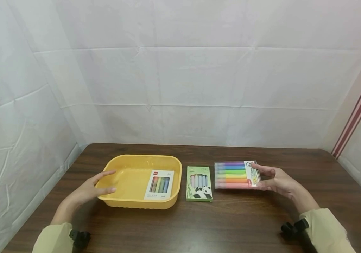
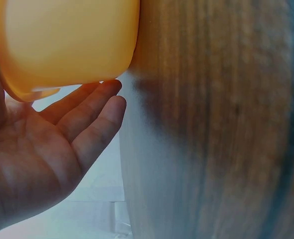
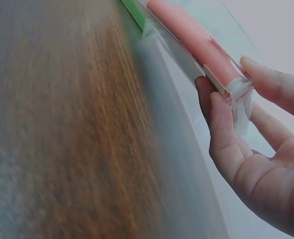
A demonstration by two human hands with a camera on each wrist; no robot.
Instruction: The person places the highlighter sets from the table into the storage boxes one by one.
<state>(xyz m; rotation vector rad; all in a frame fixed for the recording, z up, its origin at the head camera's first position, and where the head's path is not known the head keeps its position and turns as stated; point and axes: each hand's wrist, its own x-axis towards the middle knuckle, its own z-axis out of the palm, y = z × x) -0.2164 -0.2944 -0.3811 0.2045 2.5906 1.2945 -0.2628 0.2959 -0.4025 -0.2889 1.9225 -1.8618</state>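
Note:
My left hand [image 1: 88, 189] holds the left rim of a yellow plastic tray [image 1: 126, 201]. Thumb and one finger lie over the rim; the other fingers reach down outside the wall [image 2: 72, 45]. Inside the tray, at its right, is a white box of coloured sticks [image 1: 159, 185] with a window. My right hand [image 1: 278, 182] pinches the right end of a clear pack of rainbow-coloured markers [image 1: 232, 175]. In the right wrist view the pack [image 3: 202, 45] slants, with its near end off the table. Between tray and pack lies a green panda box [image 1: 199, 183] with pastel sticks showing.
Everything is on a dark brown wooden table [image 1: 206, 225] with rounded far corners. White sheeting [image 1: 199, 77] hangs behind it and at the sides. A red stripe [image 1: 358, 105] runs down the sheeting at the right.

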